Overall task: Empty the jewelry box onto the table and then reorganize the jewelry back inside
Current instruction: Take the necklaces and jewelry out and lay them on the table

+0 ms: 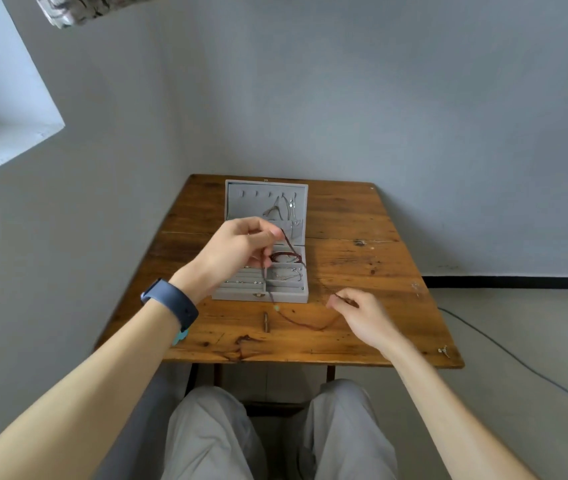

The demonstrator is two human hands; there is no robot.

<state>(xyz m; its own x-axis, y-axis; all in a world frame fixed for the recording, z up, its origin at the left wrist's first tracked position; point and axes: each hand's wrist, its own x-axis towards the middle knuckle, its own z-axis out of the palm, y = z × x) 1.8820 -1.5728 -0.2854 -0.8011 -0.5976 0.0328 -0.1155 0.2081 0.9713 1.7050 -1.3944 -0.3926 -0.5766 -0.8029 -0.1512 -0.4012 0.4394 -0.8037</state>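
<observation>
Judged early in emptying: jewelry box mostly full. Left hand and right hand fingers pinching red cord, trailing onto tabletop. Reorganizing outstanding.

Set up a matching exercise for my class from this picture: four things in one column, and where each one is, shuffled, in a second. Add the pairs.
1. jewelry box
2. dark red cord
3. silver necklaces
4. small brown stick

A. lies alone on the table, nearer than the box
B. hang inside the lid
C. stands open on the table
D. pinched by left hand and right hand

Pairs: 1-C, 2-D, 3-B, 4-A
</observation>
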